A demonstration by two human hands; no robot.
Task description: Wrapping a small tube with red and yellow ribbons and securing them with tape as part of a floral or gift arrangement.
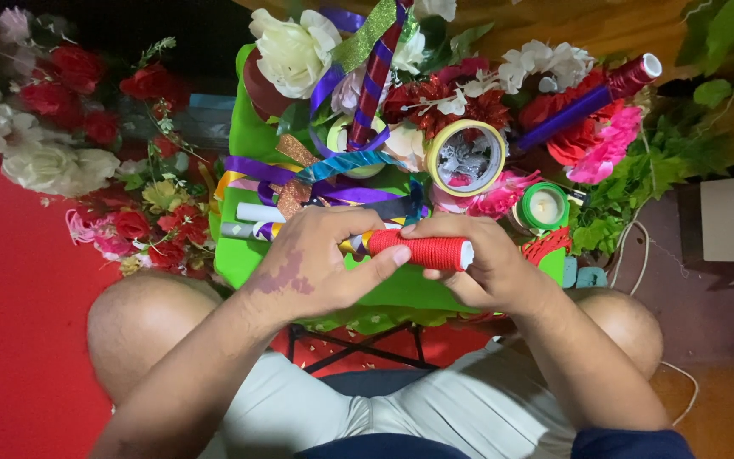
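Observation:
My left hand (316, 259) and my right hand (477, 259) meet over a green stool-like table (248, 255). Both grip a short stick wrapped in red cord (425, 252), its white end pointing right. My left thumb presses on the red wrap's left end, where a bit of yellow shows beneath. My right fingers curl over the stick from above. Purple, teal and glitter ribbons (333, 174) lie just beyond my hands.
A roll of tape (466, 157) and a green-rimmed roll (545, 206) sit behind my hands. Artificial flowers in white, red and pink crowd the table (571, 127) and the red floor at left (61, 136). A purple-and-red wrapped stick (592, 98) lies far right. A cardboard box (732, 219) stands at right.

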